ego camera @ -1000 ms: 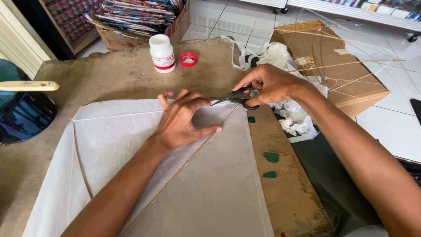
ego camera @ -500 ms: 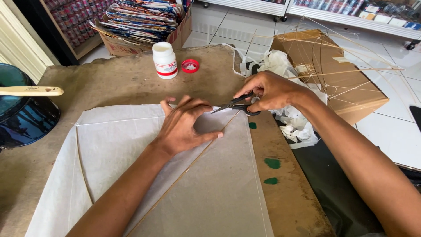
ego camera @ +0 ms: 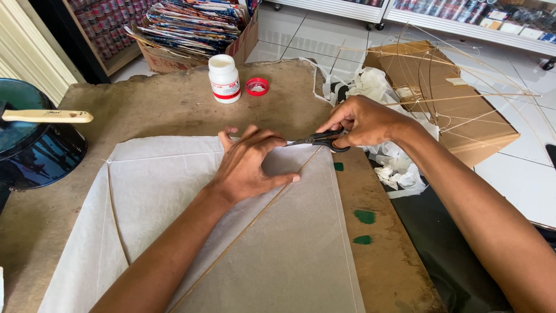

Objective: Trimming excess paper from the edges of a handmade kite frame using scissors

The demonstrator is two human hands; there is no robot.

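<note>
**Operator:** Scissors [ego camera: 318,139] position?

**Inspector:** Black-handled pair, at 12 o'clock of the white paper sheet [ego camera: 278,249], along its top edge. Blades point toward 9 o'clock and reach the fingertips of the left hand [ego camera: 252,165].

**Operator:** Right hand [ego camera: 365,120] grip?

**Inspector:** Closed around the scissor handles, fingers through the loops. Blades are nearly together; whether they bite the paper cannot be told.

**Operator:** Left hand grip?

**Inspector:** Nothing gripped. Palm down, fingers spread, pressing flat on the sheet just at 9 o'clock of the scissors.

**Operator:** Sheet condition?

**Inspector:** Lies flat on the brown worktop [ego camera: 145,110]. One thin bamboo stick [ego camera: 249,223] runs diagonally under the left hand, from about 1 o'clock down to 7 o'clock. A second, curved stick [ego camera: 116,220] bows along the sheet's 9 o'clock side.

**Operator:** Surroundings?

**Inspector:** White glue bottle [ego camera: 224,78] with its red cap [ego camera: 257,86] just beside it, at 12 o'clock on the worktop. Wooden brush handle [ego camera: 46,116] over a dark pot [ego camera: 35,156] at 9 o'clock. Crumpled white paper scraps [ego camera: 394,162] at 3 o'clock, beyond the right wrist. Cardboard box [ego camera: 463,110] bearing thin bamboo strips at 2 o'clock. Two green spots [ego camera: 365,217] on the worktop at 4 o'clock.
</note>
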